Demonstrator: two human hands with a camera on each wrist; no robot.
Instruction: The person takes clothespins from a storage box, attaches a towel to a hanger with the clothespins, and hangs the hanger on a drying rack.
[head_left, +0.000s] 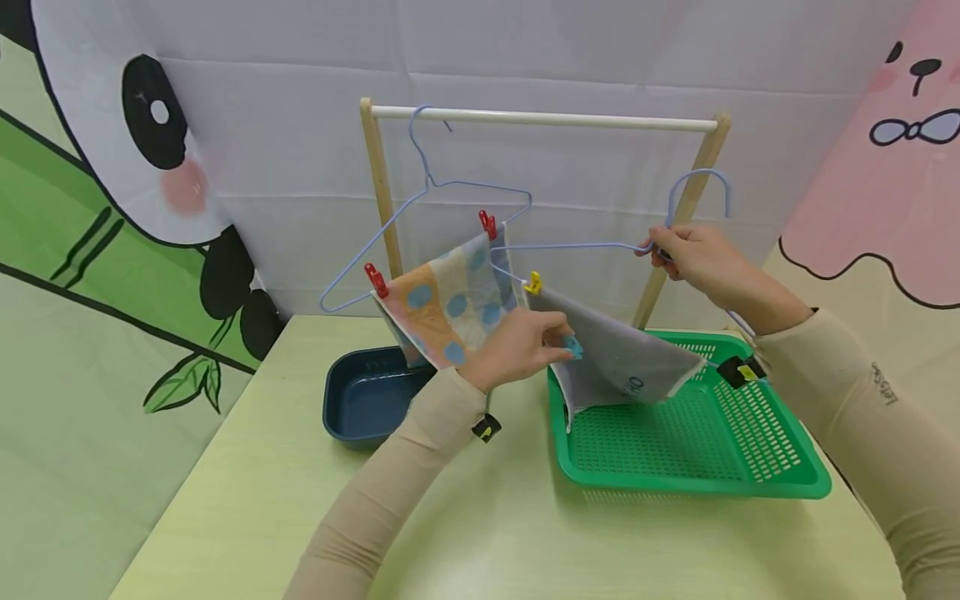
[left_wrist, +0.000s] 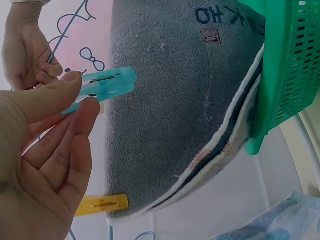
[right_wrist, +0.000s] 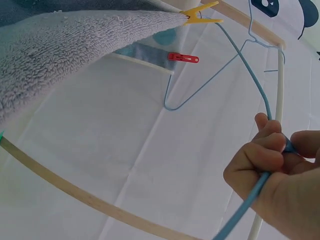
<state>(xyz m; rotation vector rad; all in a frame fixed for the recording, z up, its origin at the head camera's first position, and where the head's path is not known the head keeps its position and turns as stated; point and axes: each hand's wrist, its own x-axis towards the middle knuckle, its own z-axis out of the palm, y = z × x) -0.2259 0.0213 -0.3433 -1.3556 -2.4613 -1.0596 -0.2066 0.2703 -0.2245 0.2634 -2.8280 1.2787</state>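
Observation:
My left hand (head_left: 521,346) pinches a light blue clothespin (left_wrist: 112,82) between thumb and fingers. The clothespin's tip overlaps the upper edge of a grey towel (head_left: 607,350); whether it bites the cloth I cannot tell. A yellow clothespin (head_left: 533,283) fastens one corner of this towel to the left end of a blue wire hanger (head_left: 570,246). My right hand (head_left: 708,258) grips that hanger just below its hook, off the rod. The towel droops into a green basket (head_left: 690,483). The hanger's right part is largely hidden behind my right wrist.
A wooden stand with a white rod (head_left: 540,118) stands behind. On it hangs another blue hanger (head_left: 375,242), carrying a patterned cloth (head_left: 450,300) held by red clothespins (head_left: 377,281). A dark blue basin (head_left: 367,408) sits left of the basket on the table (head_left: 480,533).

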